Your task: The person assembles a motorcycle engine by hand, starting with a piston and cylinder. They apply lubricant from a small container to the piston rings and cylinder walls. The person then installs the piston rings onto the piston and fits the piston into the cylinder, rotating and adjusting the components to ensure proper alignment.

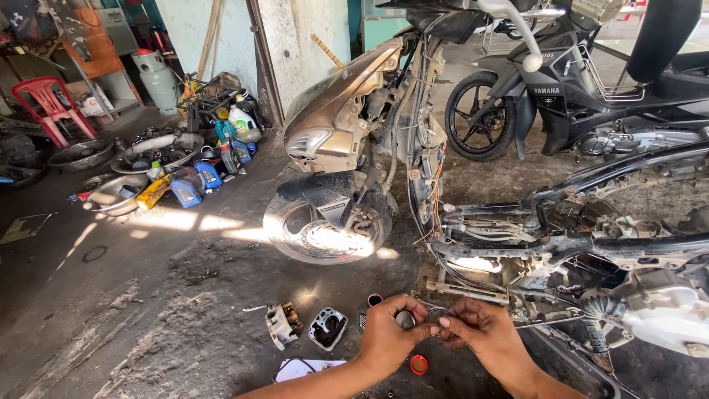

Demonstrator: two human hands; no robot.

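My left hand (388, 334) and my right hand (476, 332) meet low in the head view, fingertips together on a thin round ring-shaped part (440, 318). A small grey cylindrical piece (405, 320) shows between my left fingers. Both hands hover over the oily concrete floor beside a stripped-down motorcycle (384, 140) whose frame and wiring lie open to the right. On the floor just left of my hands lie a dark engine cover piece (327, 328), a small metal part (282, 324) and a red cap (419, 364).
A black scooter (561, 96) stands behind at the upper right. Oil bottles (199, 181), metal basins (118, 193), a gas cylinder (157, 77) and a red plastic chair (50, 103) crowd the far left. A white flat piece (299, 367) lies by my left forearm.
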